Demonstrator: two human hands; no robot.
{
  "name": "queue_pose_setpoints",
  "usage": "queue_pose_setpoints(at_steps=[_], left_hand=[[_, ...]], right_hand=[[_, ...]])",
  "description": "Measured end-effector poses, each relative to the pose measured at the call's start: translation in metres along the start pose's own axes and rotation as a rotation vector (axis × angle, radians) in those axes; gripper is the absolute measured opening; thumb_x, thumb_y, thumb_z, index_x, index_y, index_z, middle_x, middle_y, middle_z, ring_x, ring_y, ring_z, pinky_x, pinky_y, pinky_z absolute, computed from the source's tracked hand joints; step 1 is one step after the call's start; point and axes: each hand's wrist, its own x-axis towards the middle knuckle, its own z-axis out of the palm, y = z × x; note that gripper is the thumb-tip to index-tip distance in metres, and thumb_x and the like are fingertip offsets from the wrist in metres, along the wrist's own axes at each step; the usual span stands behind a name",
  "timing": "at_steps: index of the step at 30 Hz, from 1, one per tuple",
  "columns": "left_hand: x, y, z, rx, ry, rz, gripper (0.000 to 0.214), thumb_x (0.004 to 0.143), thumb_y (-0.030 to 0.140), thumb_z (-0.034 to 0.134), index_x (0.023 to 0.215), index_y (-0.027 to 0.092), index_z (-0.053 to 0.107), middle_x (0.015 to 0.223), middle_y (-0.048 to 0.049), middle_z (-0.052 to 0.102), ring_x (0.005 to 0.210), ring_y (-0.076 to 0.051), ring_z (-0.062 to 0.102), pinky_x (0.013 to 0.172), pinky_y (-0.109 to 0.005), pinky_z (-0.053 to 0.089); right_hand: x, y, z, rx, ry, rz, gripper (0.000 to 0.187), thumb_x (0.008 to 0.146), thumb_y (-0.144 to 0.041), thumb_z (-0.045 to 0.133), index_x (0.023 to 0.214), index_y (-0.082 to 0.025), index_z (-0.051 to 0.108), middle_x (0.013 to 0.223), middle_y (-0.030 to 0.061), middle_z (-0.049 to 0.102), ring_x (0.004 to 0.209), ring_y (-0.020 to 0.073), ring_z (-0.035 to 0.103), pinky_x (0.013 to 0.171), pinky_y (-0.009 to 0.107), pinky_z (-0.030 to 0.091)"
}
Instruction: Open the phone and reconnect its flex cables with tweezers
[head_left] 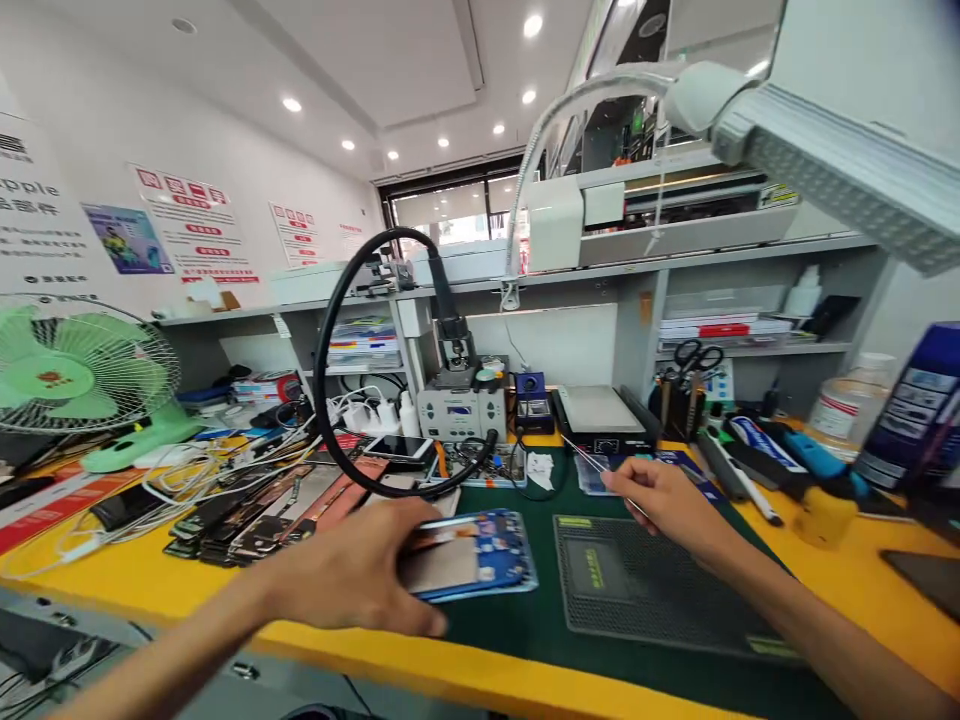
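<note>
My left hand (352, 570) is closed around the near and left sides of a blue-framed phone (501, 550) with its back off. Blue circuit parts show at the phone's right end and a pale metal area in its middle; my fingers hide its left end. The phone is over the green work mat (517, 625). To the right, my right hand (664, 500) pinches a pair of thin metal tweezers (591, 458), their tips pointing up and left, away from the phone. Below that hand lies a dark textured pad (667, 590).
A black hose (321, 380) loops up behind my left hand, near a grey soldering station (459, 412). Several phone parts (255, 520) and white cables (161, 480) crowd the left. On the right stand a clear bottle (844, 405) and loose tools. A lamp (832, 160) hangs overhead.
</note>
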Motion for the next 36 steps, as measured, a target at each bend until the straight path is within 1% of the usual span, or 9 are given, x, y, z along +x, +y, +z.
queue_pose_setpoints(at_steps=[2, 4, 7, 10, 13, 18, 21, 29, 36], left_hand=[[0.038, 0.047, 0.024, -0.051, -0.055, 0.173, 0.063, 0.063, 0.067, 0.076, 0.111, 0.028, 0.063, 0.101, -0.0021, 0.066, 0.086, -0.025, 0.064, 0.069, -0.032, 0.048], [0.072, 0.078, 0.043, -0.050, -0.061, 0.267, 0.068, 0.060, 0.069, 0.077, 0.110, 0.025, 0.061, 0.104, -0.0062, 0.061, 0.092, -0.028, 0.061, 0.076, -0.036, 0.049], [0.110, 0.106, 0.065, -0.056, -0.103, 0.328, 0.067, 0.060, 0.076, 0.072, 0.099, 0.022, 0.060, 0.104, -0.0084, 0.053, 0.093, -0.029, 0.058, 0.072, -0.037, 0.049], [0.132, 0.121, 0.078, -0.031, -0.146, 0.363, 0.065, 0.062, 0.079, 0.069, 0.092, 0.023, 0.058, 0.103, -0.0080, 0.050, 0.089, -0.028, 0.056, 0.065, -0.037, 0.046], [0.141, 0.127, 0.085, -0.022, -0.159, 0.386, 0.061, 0.064, 0.076, 0.070, 0.090, 0.023, 0.057, 0.102, -0.0071, 0.049, 0.090, -0.028, 0.055, 0.067, -0.038, 0.046], [0.142, 0.123, 0.092, -0.051, -0.149, 0.418, 0.069, 0.070, 0.073, 0.068, 0.117, 0.024, 0.059, 0.106, -0.0074, 0.051, 0.098, -0.029, 0.053, 0.083, -0.040, 0.047], [0.141, 0.120, 0.095, -0.061, -0.140, 0.436, 0.072, 0.074, 0.074, 0.065, 0.126, 0.025, 0.057, 0.109, -0.0078, 0.052, 0.100, -0.029, 0.052, 0.089, -0.042, 0.046], [0.141, 0.115, 0.091, -0.135, -0.163, 0.420, 0.054, 0.075, 0.057, 0.071, 0.118, 0.028, 0.057, 0.110, -0.0051, 0.053, 0.101, -0.027, 0.054, 0.088, -0.038, 0.048], [0.140, 0.114, 0.093, -0.163, -0.075, 0.421, 0.062, 0.068, 0.051, 0.078, 0.119, 0.025, 0.055, 0.112, -0.0051, 0.057, 0.102, -0.027, 0.057, 0.092, -0.037, 0.048]], right_hand=[[0.006, 0.004, -0.010, 0.027, 0.046, 0.013, 0.044, 0.085, -0.060, 0.060, 0.065, -0.022, 0.048, 0.052, -0.0040, 0.046, 0.046, 0.0119, 0.041, 0.044, 0.025, 0.035], [0.012, 0.010, -0.019, 0.059, 0.095, 0.021, 0.044, 0.084, -0.059, 0.062, 0.064, -0.022, 0.048, 0.052, -0.0037, 0.047, 0.047, 0.0119, 0.042, 0.043, 0.025, 0.034], [0.017, 0.019, -0.029, 0.106, 0.145, 0.018, 0.043, 0.084, -0.057, 0.062, 0.063, -0.022, 0.048, 0.052, -0.0036, 0.048, 0.046, 0.0116, 0.043, 0.043, 0.024, 0.035], [0.016, 0.020, -0.033, 0.140, 0.149, 0.018, 0.042, 0.084, -0.055, 0.062, 0.063, -0.022, 0.048, 0.052, -0.0035, 0.050, 0.046, 0.0113, 0.044, 0.043, 0.024, 0.036], [0.013, 0.014, -0.032, 0.161, 0.132, 0.023, 0.039, 0.084, -0.053, 0.063, 0.063, -0.022, 0.050, 0.052, -0.0036, 0.050, 0.045, 0.0115, 0.044, 0.042, 0.024, 0.036], [0.013, 0.011, -0.030, 0.173, 0.127, 0.033, 0.037, 0.084, -0.046, 0.065, 0.061, -0.022, 0.049, 0.050, -0.0040, 0.050, 0.044, 0.0106, 0.043, 0.043, 0.024, 0.034], [0.017, 0.017, -0.029, 0.171, 0.126, 0.040, 0.037, 0.085, -0.045, 0.065, 0.061, -0.021, 0.049, 0.051, -0.0039, 0.050, 0.043, 0.0101, 0.043, 0.042, 0.024, 0.033], [0.019, 0.021, -0.032, 0.187, 0.127, 0.070, 0.042, 0.085, -0.053, 0.066, 0.063, -0.021, 0.051, 0.051, -0.0037, 0.050, 0.045, 0.0105, 0.044, 0.042, 0.025, 0.034], [0.018, 0.019, -0.031, 0.224, 0.123, 0.100, 0.041, 0.085, -0.052, 0.067, 0.063, -0.021, 0.052, 0.051, -0.0034, 0.050, 0.045, 0.0099, 0.044, 0.041, 0.023, 0.036]])
